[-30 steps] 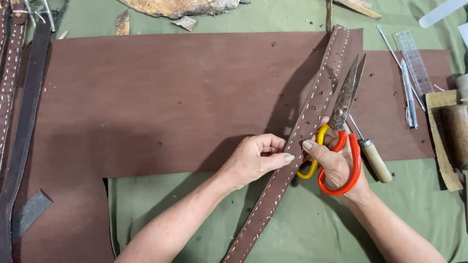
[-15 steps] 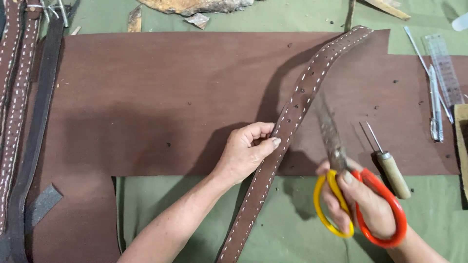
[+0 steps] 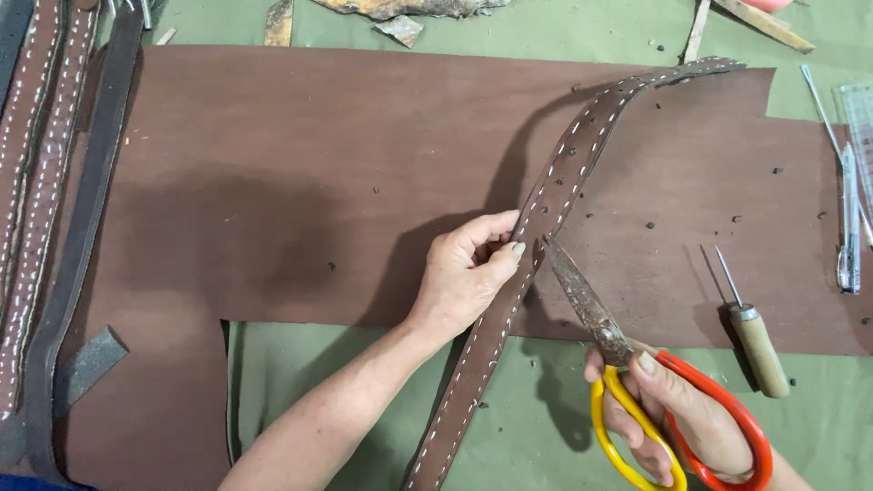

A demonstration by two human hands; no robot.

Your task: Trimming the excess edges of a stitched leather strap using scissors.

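- Far left, several finished straps [image 3: 36, 209] lie side by side along the edge of the bench, dark brown with pale stitching.
- A big brown leather sheet [image 3: 300, 182] covers most of the green cloth [image 3: 546, 427].
- The left hand [image 3: 468, 273] pinches the stitched leather strap [image 3: 555, 195] between thumb and curled fingers, gripping its edge.
- That strap is long and narrow, dark brown, with white stitches down both edges and small punched holes; it arches up off the sheet and runs from upper right to the bottom edge.
- The right hand [image 3: 677, 414] has its fingers through the orange and yellow loops of the scissors [image 3: 627, 364], rusty blades closed, tip touching the strap.
- A wooden-handled awl [image 3: 753, 336] lies just right.
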